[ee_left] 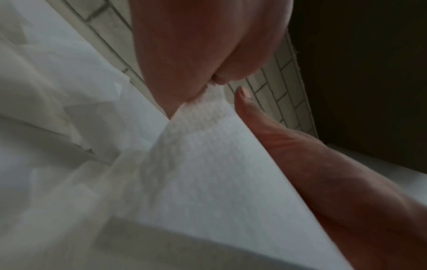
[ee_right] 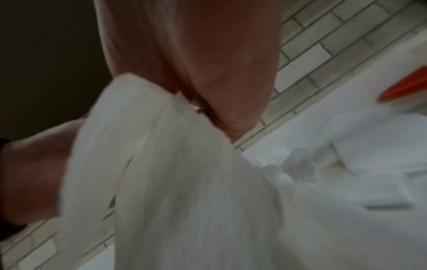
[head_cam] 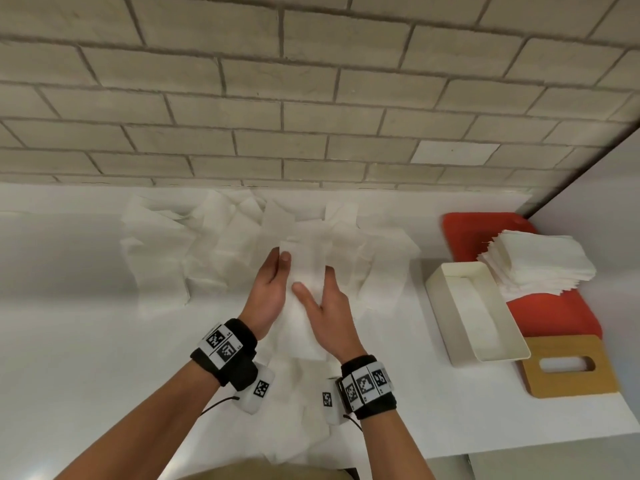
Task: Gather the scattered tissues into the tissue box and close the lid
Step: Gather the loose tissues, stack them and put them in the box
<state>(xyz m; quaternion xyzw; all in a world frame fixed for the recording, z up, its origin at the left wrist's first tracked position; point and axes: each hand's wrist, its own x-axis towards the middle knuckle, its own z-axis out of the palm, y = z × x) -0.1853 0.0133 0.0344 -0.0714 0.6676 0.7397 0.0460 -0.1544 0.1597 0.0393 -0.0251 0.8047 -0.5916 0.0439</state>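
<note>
**Two hands, one tissue, a counter still strewn**

Dozens of loose tissues point(head_cam: 214, 244) lie scattered over the left and middle of a white counter point(head_cam: 69, 323), heaped up against a pale brick-tiled wall point(head_cam: 311, 98). At centre, a person's left hand point(head_cam: 268, 289) and right hand point(head_cam: 329, 313) hold a single tissue point(head_cam: 304, 282) between them, lifted above the pile: the left thumb lies over its upper left corner with the fingers curled behind, and the right thumb presses its face while the fingers go round the right edge (both wrist cameras, blurred, show the sheet caught between thumb and fingers). Black wristbands with printed square markers sit on both wrists.

Further right, the cream tissue box point(head_cam: 478, 313) stands open on the counter, well apart from the hands, with what looks like a thin layer of tissue inside. Beyond it a red board point(head_cam: 554, 313) carries a neat stack of tissues point(head_cam: 540, 265). The wooden lid point(head_cam: 571, 367), slotted, lies flat just beside the box's near right corner, not on the box.
</note>
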